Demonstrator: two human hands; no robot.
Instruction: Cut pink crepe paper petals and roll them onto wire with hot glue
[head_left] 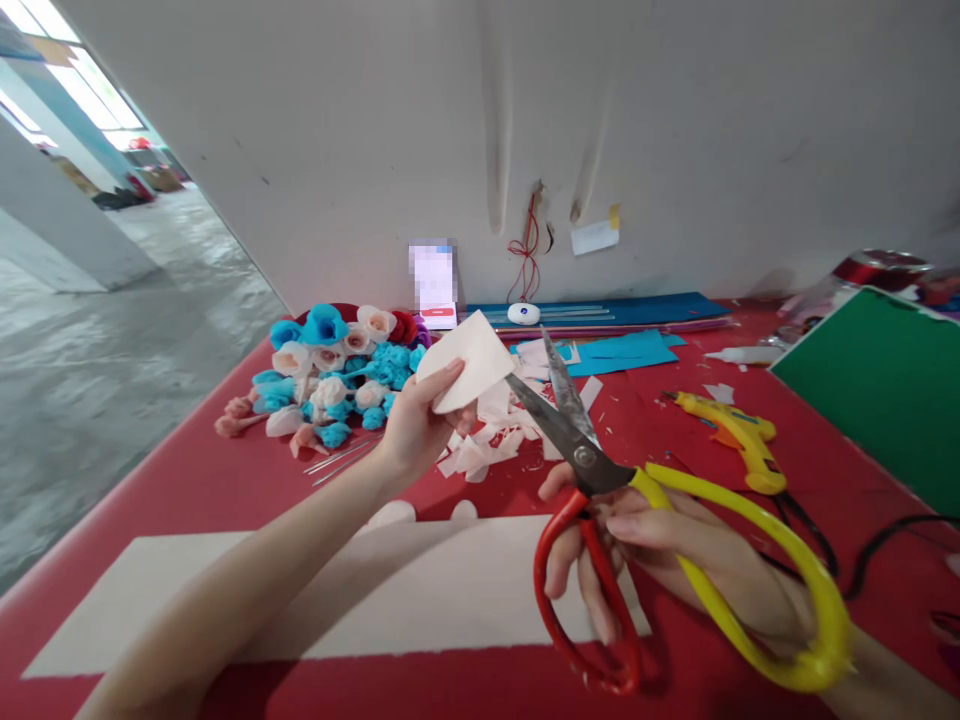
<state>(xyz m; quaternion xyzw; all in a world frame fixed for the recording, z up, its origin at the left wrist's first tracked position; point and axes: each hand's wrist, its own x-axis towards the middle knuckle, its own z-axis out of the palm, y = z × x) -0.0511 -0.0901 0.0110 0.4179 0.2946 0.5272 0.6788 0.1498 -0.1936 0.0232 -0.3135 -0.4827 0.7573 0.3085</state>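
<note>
My left hand [421, 425] pinches a small piece of white paper [474, 362] with one rounded side and a pointed corner. In my right hand [675, 545] is a pair of scissors [585, 455] with one red and one yellow handle loop, fingers through the loops. The blades are spread, and the lower tip reaches the paper's right corner; whether they touch I cannot tell. Below my hands lies a long off-white paper strip [420, 600], partly hidden by my left forearm. White paper scraps [487, 450] are heaped behind the held piece.
Blue, white and pink paper flowers [330, 375] cluster at the left. A lit phone [435, 285] leans on the wall. To the right lie a yellow glue gun [739, 435] with its black cord and a green board [877, 390]. Blue paper [626, 352] lies at the back.
</note>
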